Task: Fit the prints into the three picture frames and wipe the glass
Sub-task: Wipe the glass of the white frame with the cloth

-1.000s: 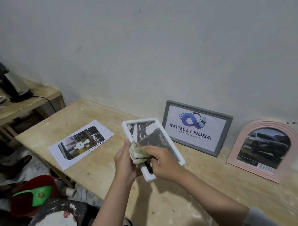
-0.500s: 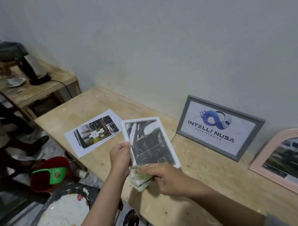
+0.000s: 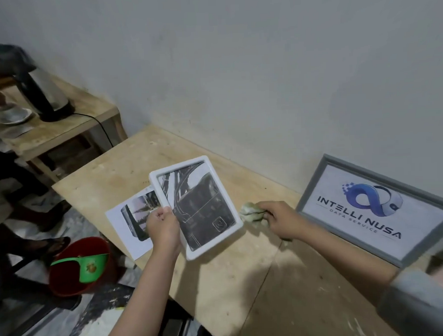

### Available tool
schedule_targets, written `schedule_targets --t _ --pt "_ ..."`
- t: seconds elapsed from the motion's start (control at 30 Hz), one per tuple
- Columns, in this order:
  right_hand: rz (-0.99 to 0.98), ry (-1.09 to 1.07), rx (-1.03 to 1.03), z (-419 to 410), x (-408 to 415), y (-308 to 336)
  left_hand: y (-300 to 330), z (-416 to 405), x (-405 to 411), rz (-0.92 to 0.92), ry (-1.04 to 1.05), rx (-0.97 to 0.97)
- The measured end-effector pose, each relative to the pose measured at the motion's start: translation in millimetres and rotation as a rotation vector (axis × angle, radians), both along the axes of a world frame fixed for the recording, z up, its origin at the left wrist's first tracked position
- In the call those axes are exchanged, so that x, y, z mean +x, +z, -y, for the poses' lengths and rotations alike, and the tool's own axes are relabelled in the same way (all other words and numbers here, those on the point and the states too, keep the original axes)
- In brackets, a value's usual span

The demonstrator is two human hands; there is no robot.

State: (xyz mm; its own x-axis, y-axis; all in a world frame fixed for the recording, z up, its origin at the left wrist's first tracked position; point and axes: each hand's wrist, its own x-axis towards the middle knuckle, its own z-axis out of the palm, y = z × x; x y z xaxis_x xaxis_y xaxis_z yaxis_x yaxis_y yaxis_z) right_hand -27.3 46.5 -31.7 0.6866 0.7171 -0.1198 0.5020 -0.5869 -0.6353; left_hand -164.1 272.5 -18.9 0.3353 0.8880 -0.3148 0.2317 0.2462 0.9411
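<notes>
My left hand [image 3: 163, 226] grips the left edge of a white picture frame [image 3: 196, 206] with a dark print in it, held tilted above the wooden table [image 3: 245, 292]. Off the frame to its right, my right hand [image 3: 280, 222] pinches a crumpled greenish cloth [image 3: 252, 214] down at the tabletop. A loose print on white paper [image 3: 128, 221] lies on the table, partly hidden behind the frame and my left hand. A grey frame [image 3: 370, 213] with a logo print leans on the wall at the right.
A red bucket [image 3: 78, 268] with a green scoop stands on the floor below the table's left corner. A lower side table [image 3: 63, 128] at the left carries a kettle [image 3: 39, 88] and a dish. Another person's legs [image 3: 15, 200] are at the left edge.
My right hand has taken the cloth off the white frame and moved it right, down to the table. The view has swung left, so the pink arched frame has left the picture.
</notes>
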Motion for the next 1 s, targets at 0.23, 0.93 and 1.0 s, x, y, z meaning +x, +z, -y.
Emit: schedule_targets --t 0.23,0.93,1.0 --pt "0.122 -0.061 -0.187 -61.5 89.7 -61.5 -9.9 -55.0 22.7 -0.046 -0.066 0.065" --pt "-0.246 -0.575 0.209 -75.4 59.0 -39.0 -33.0 -63.9 74.7 -0.048 -0.439 0.010" --pt "-0.325 -0.639 0.304 -59.8 39.9 -16.8 -29.8 -41.0 84.8 -0.017 -0.493 -0.001"
